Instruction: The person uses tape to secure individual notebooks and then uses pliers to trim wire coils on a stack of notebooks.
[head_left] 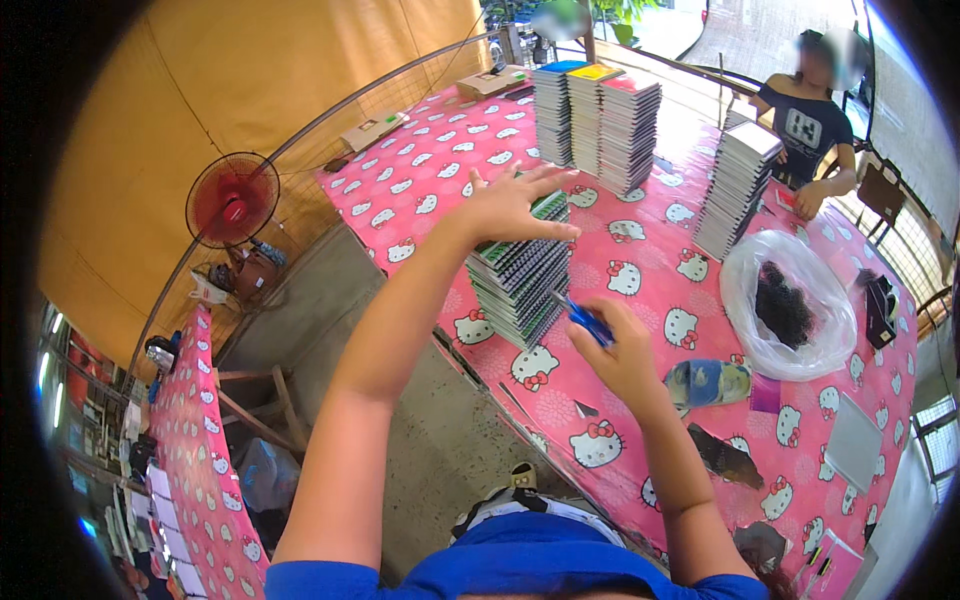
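Observation:
A stack of spiral-bound notebooks [520, 285] with green covers stands near the table's left edge, its black coils toward me and to the right. Across its top lies my left hand [512, 208], fingers spread and flat on the upper notebooks. Just right of the stack, my right hand [628, 352] is closed around blue-handled pliers [590, 322]. Their metal tip points at the coil side, close to it; whether it touches a coil I cannot tell.
Taller notebook stacks [630, 135] stand behind, and another stack [735, 195] at the right. A clear plastic bag [745, 345] holds black coil pieces [782, 305]. Near my right forearm lies a cut plastic bottle [705, 383]. Across the table a person [818, 125] handles something red.

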